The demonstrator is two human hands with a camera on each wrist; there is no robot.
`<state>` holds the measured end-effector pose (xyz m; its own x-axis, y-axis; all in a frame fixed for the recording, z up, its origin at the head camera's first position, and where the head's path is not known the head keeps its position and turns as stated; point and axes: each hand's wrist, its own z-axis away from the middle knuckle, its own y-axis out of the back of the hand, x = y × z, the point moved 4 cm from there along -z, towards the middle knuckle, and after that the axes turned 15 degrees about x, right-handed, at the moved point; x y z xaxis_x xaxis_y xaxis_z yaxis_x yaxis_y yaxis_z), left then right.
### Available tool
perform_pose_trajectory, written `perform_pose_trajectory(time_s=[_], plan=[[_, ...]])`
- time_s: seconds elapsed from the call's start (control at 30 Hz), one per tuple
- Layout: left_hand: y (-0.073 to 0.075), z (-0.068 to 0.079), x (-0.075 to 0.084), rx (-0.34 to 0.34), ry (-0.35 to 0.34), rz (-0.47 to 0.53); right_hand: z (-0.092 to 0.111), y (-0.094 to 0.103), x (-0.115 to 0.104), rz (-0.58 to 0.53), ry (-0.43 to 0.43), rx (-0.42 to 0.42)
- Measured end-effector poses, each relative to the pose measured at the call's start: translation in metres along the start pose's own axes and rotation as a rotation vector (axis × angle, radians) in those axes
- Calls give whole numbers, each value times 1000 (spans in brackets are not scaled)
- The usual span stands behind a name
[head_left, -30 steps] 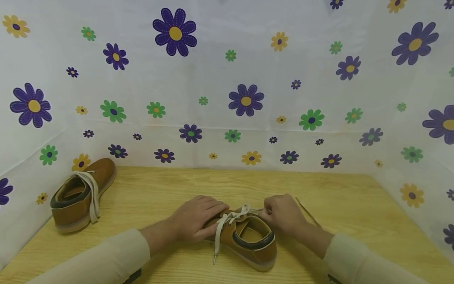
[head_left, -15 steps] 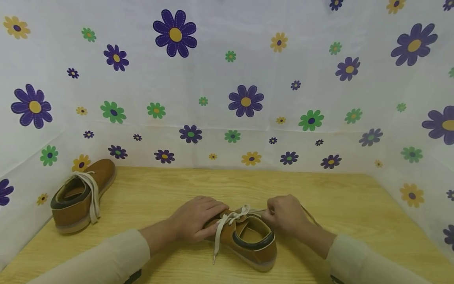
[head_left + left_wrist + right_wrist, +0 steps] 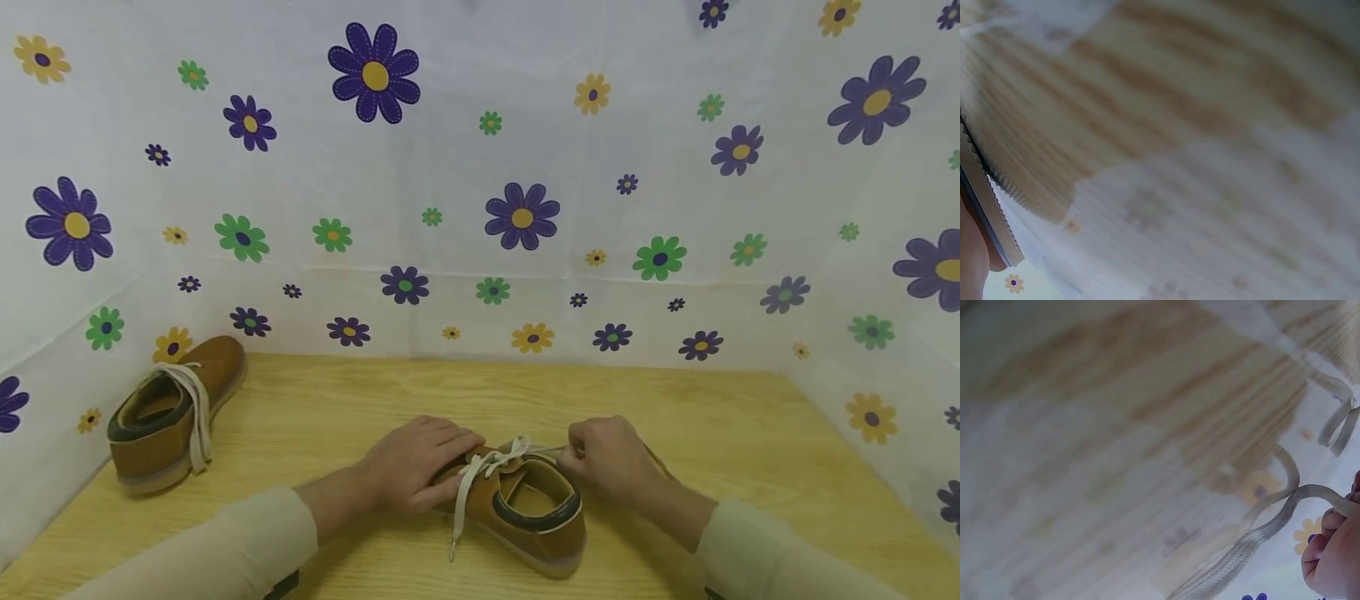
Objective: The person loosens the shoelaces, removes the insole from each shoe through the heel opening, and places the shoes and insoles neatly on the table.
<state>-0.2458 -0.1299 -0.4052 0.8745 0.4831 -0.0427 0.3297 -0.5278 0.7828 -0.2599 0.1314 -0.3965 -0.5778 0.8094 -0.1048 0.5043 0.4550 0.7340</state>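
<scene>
A brown shoe [image 3: 551,542] with a dark padded collar stands on the table in front of me, its heel toward me. My left hand [image 3: 416,465] grips its toe end, fingers over the top and thumb along the near side. In the left wrist view, the ridged sole edge [image 3: 988,200] shows beside part of that hand. My right hand [image 3: 607,458], fingers curled, holds one cream shoelace [image 3: 546,450] stretched out to the right of the shoe. That lace's tail [image 3: 1235,556] trails from the hand in the right wrist view. The other lace end [image 3: 459,525] hangs down the shoe's left side.
The matching brown shoe [image 3: 156,454] stands at the table's left edge, its cream laces [image 3: 198,417] draped over the side. A white cloth with printed flowers [image 3: 450,167] encloses the back and sides of the wooden table [image 3: 337,387].
My right hand has shifted slightly right with the lace, and the tail behind its wrist has been drawn in closer. My left hand and the shoe hold their places.
</scene>
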Motion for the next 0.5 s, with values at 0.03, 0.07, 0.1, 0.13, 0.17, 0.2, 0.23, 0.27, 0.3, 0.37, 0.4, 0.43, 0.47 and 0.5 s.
perform_pose_trajectory(time_s=[0.03,0.07,0.1,0.13,0.17,0.2,0.23,0.27,0.3,0.37,0.4,0.43,0.47,0.5], plan=[[0,0,0,0,3,-1,0,0,0,-2,-2,-1],[1,0,-1,0,5,-1,0,0,0,-4,-5,-4],[1,1,-1,-1,5,-2,0,0,0,-5,-7,-5],[1,1,-1,-1,5,-1,0,0,0,-6,-12,-8],[1,1,-1,-3,2,-1,0,0,-1,-5,-14,-10],[1,0,-1,-3,-1,1,0,1,-1,-6,-14,-9],[1,0,-1,-3,-4,2,0,1,-1,-5,-14,-11],[1,0,-1,-2,-7,2,0,1,-1,-2,-15,-13],[2,0,0,0,-9,2,0,2,-1,-1,-15,-11],[2,0,0,2,-10,1,0,3,-2,-2,-24,-15],[2,0,0,3,-10,0,0,3,-2,-4,-29,-18],[3,0,0,3,-10,-1,0,3,-2,-2,-36,-25],[3,0,1,1,-8,-1,0,3,-2,-2,-41,-29],[3,0,1,-1,-5,0,0,3,-1,-4,-47,-33]])
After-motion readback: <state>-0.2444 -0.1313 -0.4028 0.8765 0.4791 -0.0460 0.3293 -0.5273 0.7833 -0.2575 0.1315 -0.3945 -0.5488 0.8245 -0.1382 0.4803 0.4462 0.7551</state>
